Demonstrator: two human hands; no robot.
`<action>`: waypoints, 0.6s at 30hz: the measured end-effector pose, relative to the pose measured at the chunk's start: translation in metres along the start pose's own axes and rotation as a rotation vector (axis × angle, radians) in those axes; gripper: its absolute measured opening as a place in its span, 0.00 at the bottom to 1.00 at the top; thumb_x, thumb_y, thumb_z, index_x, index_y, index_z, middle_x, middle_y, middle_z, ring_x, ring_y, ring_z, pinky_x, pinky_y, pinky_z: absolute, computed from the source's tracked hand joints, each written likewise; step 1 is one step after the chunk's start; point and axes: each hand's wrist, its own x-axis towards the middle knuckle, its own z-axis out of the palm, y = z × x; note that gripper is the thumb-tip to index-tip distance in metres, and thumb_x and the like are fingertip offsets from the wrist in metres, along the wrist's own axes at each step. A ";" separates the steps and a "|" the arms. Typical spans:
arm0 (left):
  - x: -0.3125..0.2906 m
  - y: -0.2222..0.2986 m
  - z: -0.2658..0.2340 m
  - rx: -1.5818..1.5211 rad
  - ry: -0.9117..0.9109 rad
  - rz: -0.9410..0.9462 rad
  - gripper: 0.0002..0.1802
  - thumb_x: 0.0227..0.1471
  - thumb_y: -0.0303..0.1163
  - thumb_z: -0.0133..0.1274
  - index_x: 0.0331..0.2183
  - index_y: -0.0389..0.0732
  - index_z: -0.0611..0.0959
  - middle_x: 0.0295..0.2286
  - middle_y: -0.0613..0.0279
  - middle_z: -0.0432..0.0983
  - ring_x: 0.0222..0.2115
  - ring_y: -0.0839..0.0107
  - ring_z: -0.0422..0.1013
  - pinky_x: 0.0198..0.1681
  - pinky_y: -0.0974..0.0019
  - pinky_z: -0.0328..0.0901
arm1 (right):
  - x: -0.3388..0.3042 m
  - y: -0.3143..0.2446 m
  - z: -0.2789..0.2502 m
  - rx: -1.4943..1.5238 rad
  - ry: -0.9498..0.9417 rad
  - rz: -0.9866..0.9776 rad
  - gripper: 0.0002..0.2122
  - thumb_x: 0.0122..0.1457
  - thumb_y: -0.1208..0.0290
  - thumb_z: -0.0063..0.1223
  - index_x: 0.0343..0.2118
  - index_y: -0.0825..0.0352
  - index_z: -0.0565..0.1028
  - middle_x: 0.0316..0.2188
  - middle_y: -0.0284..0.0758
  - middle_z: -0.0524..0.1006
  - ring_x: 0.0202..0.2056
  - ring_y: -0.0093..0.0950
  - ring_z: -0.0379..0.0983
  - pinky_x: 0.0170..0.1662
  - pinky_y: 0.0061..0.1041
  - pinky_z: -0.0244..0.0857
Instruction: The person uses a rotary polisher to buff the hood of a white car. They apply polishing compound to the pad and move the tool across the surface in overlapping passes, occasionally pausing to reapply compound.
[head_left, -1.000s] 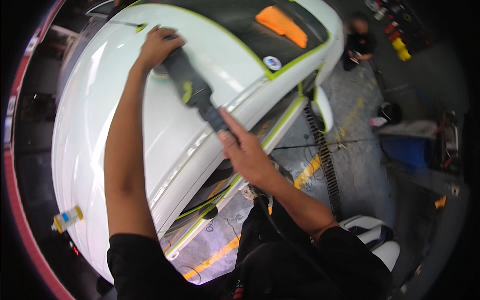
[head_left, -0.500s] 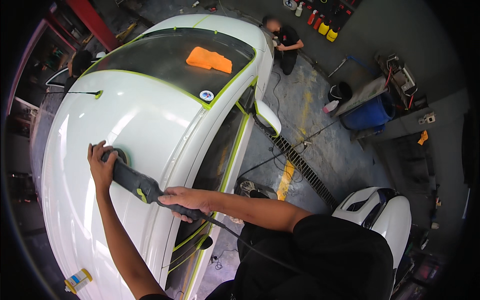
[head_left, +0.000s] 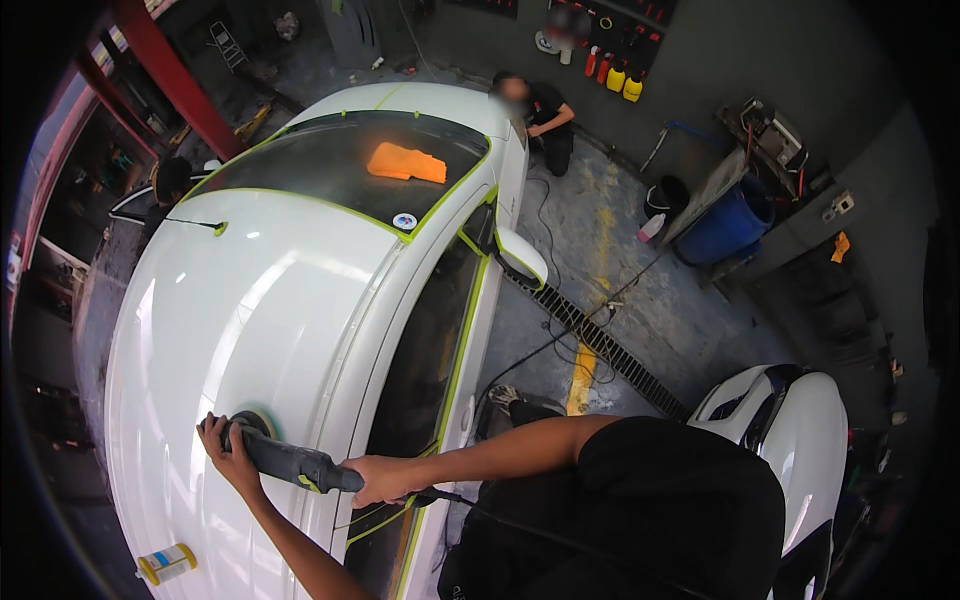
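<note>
Both of my hands are on a black car polisher (head_left: 290,463), its pad (head_left: 262,420) resting on the white car's roof (head_left: 190,340). My left hand (head_left: 230,455) is closed around the polisher's head. Farther back, my right hand (head_left: 382,480) wraps its rear handle, where a black cord (head_left: 470,503) trails under my arm. A bottle with yellow ends (head_left: 167,565) is on the roof at the lower left. On the dark windshield (head_left: 330,160), edged in green masking tape, lies a folded orange cloth (head_left: 405,163).
Another person (head_left: 550,120) crouches by the car's front; a second person (head_left: 172,185) is at its far side. A roof antenna (head_left: 218,228) sticks up. Cables cross the floor near a drain grate (head_left: 600,335). A blue barrel (head_left: 735,220) and a white vehicle part (head_left: 735,410) are at the right.
The polisher has moved back along the roof toward me, both hands still on it. My view has shifted slightly, showing more of the far workshop.
</note>
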 end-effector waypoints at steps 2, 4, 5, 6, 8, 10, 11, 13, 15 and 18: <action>-0.027 0.022 -0.001 -0.062 0.188 -0.051 0.18 0.63 0.37 0.59 0.50 0.36 0.84 0.57 0.48 0.76 0.68 0.48 0.58 0.71 0.46 0.52 | -0.001 0.007 0.007 -0.012 -0.006 0.004 0.28 0.59 0.72 0.61 0.62 0.68 0.66 0.21 0.29 0.68 0.13 0.22 0.65 0.17 0.26 0.61; -0.066 0.040 0.006 -0.042 0.361 -0.141 0.21 0.65 0.40 0.59 0.51 0.34 0.82 0.53 0.47 0.77 0.62 0.51 0.65 0.67 0.48 0.58 | 0.002 0.023 0.017 0.046 0.022 -0.032 0.27 0.57 0.73 0.61 0.59 0.70 0.67 0.21 0.31 0.69 0.14 0.23 0.67 0.16 0.27 0.63; -0.089 0.039 0.009 0.013 0.451 -0.197 0.23 0.66 0.42 0.58 0.51 0.32 0.80 0.50 0.47 0.77 0.58 0.54 0.69 0.63 0.50 0.62 | 0.005 0.029 0.020 0.071 0.035 -0.057 0.26 0.56 0.73 0.62 0.57 0.71 0.67 0.21 0.32 0.69 0.14 0.23 0.68 0.16 0.28 0.64; -0.113 0.040 0.012 -0.038 0.479 -0.322 0.22 0.67 0.42 0.57 0.50 0.31 0.80 0.49 0.48 0.76 0.54 0.56 0.71 0.59 0.50 0.65 | 0.009 0.034 0.020 0.051 0.032 -0.066 0.28 0.54 0.74 0.62 0.59 0.71 0.66 0.20 0.33 0.70 0.14 0.24 0.68 0.15 0.29 0.64; -0.161 0.034 0.015 -0.183 0.496 -0.560 0.24 0.68 0.46 0.56 0.47 0.31 0.79 0.47 0.48 0.74 0.47 0.59 0.74 0.51 0.52 0.70 | 0.009 0.028 0.023 -0.012 0.060 -0.055 0.30 0.53 0.75 0.62 0.60 0.72 0.65 0.20 0.34 0.71 0.14 0.25 0.68 0.15 0.29 0.64; -0.189 0.043 0.034 -0.543 0.498 -0.764 0.30 0.68 0.54 0.53 0.47 0.32 0.77 0.43 0.49 0.74 0.45 0.60 0.74 0.48 0.53 0.70 | 0.008 0.023 0.023 -0.033 0.050 -0.037 0.34 0.51 0.76 0.62 0.63 0.73 0.64 0.20 0.36 0.73 0.14 0.26 0.70 0.16 0.29 0.65; -0.194 0.051 0.042 -0.801 0.510 -0.849 0.33 0.67 0.58 0.52 0.48 0.33 0.76 0.42 0.50 0.74 0.44 0.60 0.74 0.49 0.53 0.70 | 0.005 0.015 0.026 -0.102 0.076 -0.019 0.33 0.56 0.74 0.61 0.65 0.71 0.63 0.20 0.34 0.74 0.13 0.23 0.69 0.16 0.26 0.62; -0.192 0.054 0.046 -1.258 0.300 -0.888 0.43 0.65 0.65 0.49 0.58 0.32 0.71 0.51 0.44 0.73 0.48 0.54 0.75 0.53 0.49 0.70 | 0.001 0.007 0.034 -0.077 0.071 -0.090 0.32 0.55 0.75 0.61 0.64 0.72 0.64 0.20 0.36 0.74 0.14 0.23 0.70 0.17 0.26 0.64; -0.178 0.067 0.048 -1.715 -0.026 -0.794 0.47 0.65 0.65 0.48 0.64 0.32 0.66 0.59 0.39 0.69 0.53 0.49 0.74 0.58 0.45 0.69 | 0.002 0.016 0.037 -0.018 0.060 -0.134 0.31 0.55 0.75 0.60 0.62 0.72 0.65 0.20 0.34 0.74 0.14 0.22 0.70 0.17 0.25 0.65; -0.161 0.073 0.048 -2.223 -0.213 -0.487 0.50 0.66 0.65 0.47 0.70 0.34 0.58 0.65 0.37 0.63 0.61 0.42 0.69 0.66 0.40 0.63 | -0.003 0.024 0.044 0.227 -0.049 -0.124 0.25 0.56 0.74 0.59 0.57 0.71 0.68 0.20 0.32 0.73 0.14 0.20 0.69 0.17 0.25 0.65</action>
